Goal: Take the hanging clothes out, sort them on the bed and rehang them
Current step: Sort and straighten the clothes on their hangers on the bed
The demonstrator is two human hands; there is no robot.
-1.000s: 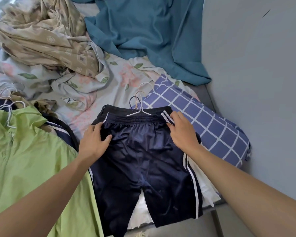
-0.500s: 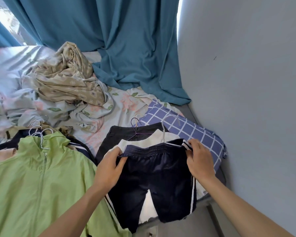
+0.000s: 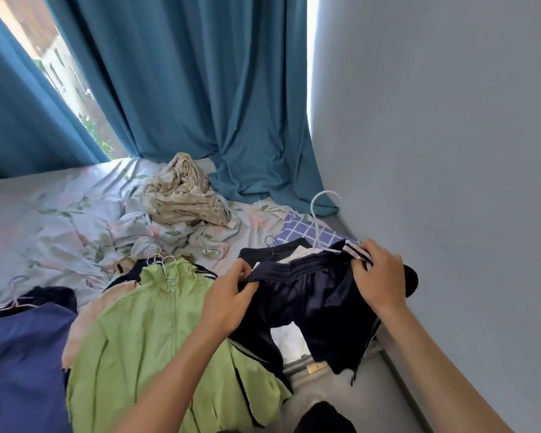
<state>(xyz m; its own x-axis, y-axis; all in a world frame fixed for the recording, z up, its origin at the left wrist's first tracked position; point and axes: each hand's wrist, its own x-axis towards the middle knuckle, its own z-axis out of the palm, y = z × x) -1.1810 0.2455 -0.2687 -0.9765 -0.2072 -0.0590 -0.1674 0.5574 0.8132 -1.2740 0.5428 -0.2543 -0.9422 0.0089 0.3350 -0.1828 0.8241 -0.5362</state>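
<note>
Left hand (image 3: pixel 231 300): curled onto the left end of the waistband of the navy shorts (image 3: pixel 313 304), pinching the fabric.
Right hand (image 3: pixel 380 276): gripping the right end of the same waistband, by the white side stripes.
Navy shorts: stretched between both hands and raised above the foot of the bed (image 3: pixel 44 220), legs hanging down; a white hanger (image 3: pixel 317 223) rises from the waistband, its hook up near the wall (image 3: pixel 450 151).
Green jacket (image 3: pixel 144 339): lies zipped and flat on the bed just left of the shorts, on a wire hanger at its collar.
Blue garment (image 3: pixel 16 354): at the near left edge, beside the green jacket.
Under the shorts: a black garment (image 3: pixel 272 252) on a dark hanger, with something white on top of it.
Checked pillow (image 3: pixel 306 232): blue with white lines, just beyond, against the wall.
Beige patterned cloth (image 3: pixel 181 195): crumpled in a heap on the floral sheet, further back.
Teal curtains (image 3: pixel 200 89): hang behind the bed, their hem resting on the mattress.
</note>
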